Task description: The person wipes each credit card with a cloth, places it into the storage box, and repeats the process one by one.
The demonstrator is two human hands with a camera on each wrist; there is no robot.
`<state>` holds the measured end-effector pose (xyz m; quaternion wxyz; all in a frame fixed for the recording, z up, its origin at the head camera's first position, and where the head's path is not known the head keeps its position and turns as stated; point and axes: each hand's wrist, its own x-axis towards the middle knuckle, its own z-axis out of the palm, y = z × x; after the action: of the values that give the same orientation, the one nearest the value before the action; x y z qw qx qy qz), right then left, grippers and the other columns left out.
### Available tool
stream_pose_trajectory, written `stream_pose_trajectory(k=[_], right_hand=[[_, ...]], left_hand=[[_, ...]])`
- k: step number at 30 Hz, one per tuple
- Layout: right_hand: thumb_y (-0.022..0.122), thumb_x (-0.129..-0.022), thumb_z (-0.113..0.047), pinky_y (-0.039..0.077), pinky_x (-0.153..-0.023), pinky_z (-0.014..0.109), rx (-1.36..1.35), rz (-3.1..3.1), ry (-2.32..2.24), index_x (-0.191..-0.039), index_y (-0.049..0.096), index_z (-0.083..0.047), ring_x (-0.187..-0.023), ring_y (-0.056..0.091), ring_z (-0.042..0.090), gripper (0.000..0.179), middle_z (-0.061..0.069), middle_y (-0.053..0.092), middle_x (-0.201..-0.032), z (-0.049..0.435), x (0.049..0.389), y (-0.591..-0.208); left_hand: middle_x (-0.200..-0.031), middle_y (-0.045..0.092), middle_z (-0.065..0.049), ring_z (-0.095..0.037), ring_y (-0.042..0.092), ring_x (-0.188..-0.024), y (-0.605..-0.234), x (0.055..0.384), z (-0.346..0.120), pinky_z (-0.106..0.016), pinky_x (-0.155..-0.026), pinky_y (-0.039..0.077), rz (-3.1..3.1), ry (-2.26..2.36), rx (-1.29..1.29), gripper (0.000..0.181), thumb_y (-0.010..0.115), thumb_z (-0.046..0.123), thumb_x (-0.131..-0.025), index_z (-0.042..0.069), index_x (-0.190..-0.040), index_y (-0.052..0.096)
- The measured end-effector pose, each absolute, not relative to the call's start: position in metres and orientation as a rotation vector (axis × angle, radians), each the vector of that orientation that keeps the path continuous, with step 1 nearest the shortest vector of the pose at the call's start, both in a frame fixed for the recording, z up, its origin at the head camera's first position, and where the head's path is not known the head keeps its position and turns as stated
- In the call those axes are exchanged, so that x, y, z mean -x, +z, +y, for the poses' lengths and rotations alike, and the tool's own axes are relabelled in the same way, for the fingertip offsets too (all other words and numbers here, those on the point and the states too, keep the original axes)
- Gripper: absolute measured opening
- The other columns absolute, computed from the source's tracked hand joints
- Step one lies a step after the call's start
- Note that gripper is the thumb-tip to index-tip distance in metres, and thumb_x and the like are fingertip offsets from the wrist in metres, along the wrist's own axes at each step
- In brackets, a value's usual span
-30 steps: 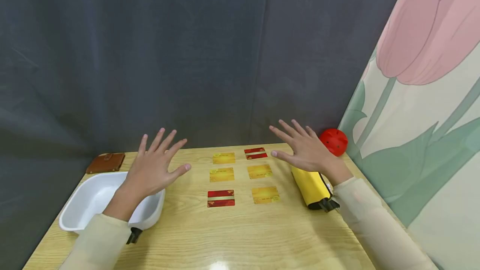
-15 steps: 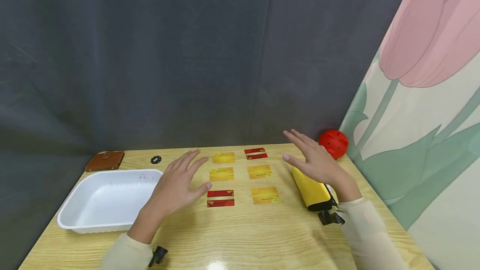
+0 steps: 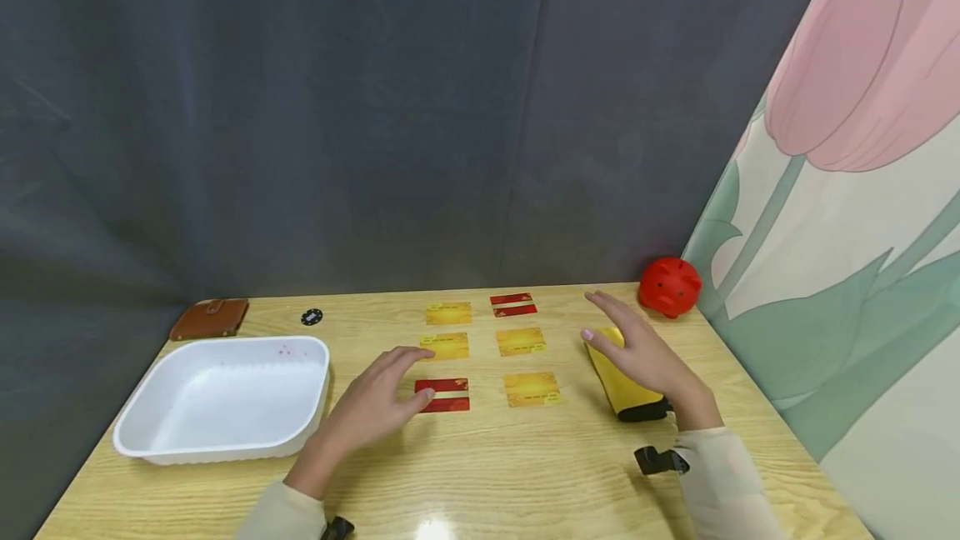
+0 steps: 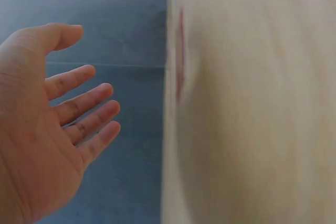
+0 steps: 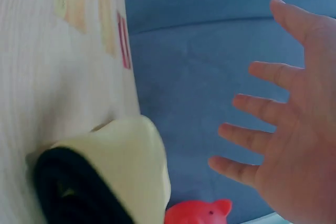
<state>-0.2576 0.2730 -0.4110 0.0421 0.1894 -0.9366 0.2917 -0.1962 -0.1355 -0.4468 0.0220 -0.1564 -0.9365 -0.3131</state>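
Observation:
My left hand (image 3: 375, 398) hovers with relaxed fingers beside the near red card (image 3: 457, 395), its thumb and fingertips overlapping the left cards in the head view. Nothing is held in it; the left wrist view shows a bare palm (image 4: 47, 140). My right hand (image 3: 637, 348) is raised over the yellow pouch with black trim (image 3: 611, 373), fingers spread and holding nothing in the right wrist view. Two columns of cards lie flat on the table: gold ones (image 3: 532, 389) and, at the far right of the group, another red one (image 3: 513, 305).
A white plastic tub (image 3: 225, 398) stands at the left. Behind it are a brown leather wallet (image 3: 212, 318) and a black poker chip (image 3: 312, 317). A red piggy bank (image 3: 670, 287) sits at the back right corner. A dark curtain (image 3: 375, 123) hangs behind the table (image 3: 480, 473).
Both hands have lowered. The left moved right, from over the tub toward the cards, uncovering the poker chip; the right shifted slightly right, over the pouch. The objects stay put.

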Motion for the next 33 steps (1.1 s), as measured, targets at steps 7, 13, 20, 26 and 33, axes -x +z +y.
stream_pose_trajectory(k=[7,13,20,26,33], right_hand=[[0.055,-0.105,-0.047,0.026,-0.119,0.074,-0.478,-2.871,0.977,-0.161,0.034,-0.013,-0.153,0.029,0.048,0.068,0.019,0.032,-0.167,0.285,0.256,-0.423],[0.055,-0.106,-0.046,0.027,-0.115,0.078,-0.421,-2.880,1.061,-0.161,0.034,-0.015,-0.151,0.030,0.050,0.067,0.021,0.033,-0.166,0.296,0.253,-0.436],[0.059,-0.105,-0.042,0.032,-0.114,0.076,-0.408,-2.867,1.089,-0.159,0.036,-0.014,-0.148,0.034,0.052,0.066,0.024,0.034,-0.164,0.300,0.254,-0.445],[0.066,-0.102,-0.037,0.031,-0.117,0.073,-0.405,-2.870,1.100,-0.156,0.040,-0.009,-0.149,0.033,0.051,0.066,0.025,0.036,-0.162,0.303,0.254,-0.447],[0.075,-0.096,-0.032,0.029,-0.118,0.073,-0.395,-2.889,1.054,-0.153,0.044,-0.006,-0.149,0.033,0.051,0.070,0.025,0.041,-0.160,0.308,0.257,-0.457]], left_hand=[[-0.150,0.057,0.001,-0.029,0.051,-0.142,-0.469,0.203,-0.140,-0.059,-0.114,0.046,-2.893,-1.102,0.464,0.051,0.072,0.033,-0.097,0.024,-0.144,0.059],[-0.144,0.059,-0.002,-0.032,0.052,-0.139,-0.486,0.211,-0.146,-0.059,-0.115,0.045,-2.909,-1.109,0.481,0.052,0.076,0.034,-0.094,0.019,-0.141,0.061],[-0.136,0.061,0.001,-0.025,0.053,-0.132,-0.500,0.217,-0.151,-0.057,-0.112,0.045,-2.906,-1.061,0.493,0.055,0.080,0.034,-0.087,0.019,-0.138,0.065],[-0.131,0.059,0.003,-0.024,0.052,-0.126,-0.504,0.224,-0.152,-0.056,-0.108,0.045,-2.907,-1.033,0.553,0.049,0.080,0.031,-0.089,0.019,-0.134,0.067],[-0.125,0.059,0.004,-0.026,0.054,-0.126,-0.504,0.228,-0.152,-0.054,-0.109,0.046,-2.922,-1.077,0.520,0.038,0.081,0.026,-0.089,0.021,-0.125,0.070]])
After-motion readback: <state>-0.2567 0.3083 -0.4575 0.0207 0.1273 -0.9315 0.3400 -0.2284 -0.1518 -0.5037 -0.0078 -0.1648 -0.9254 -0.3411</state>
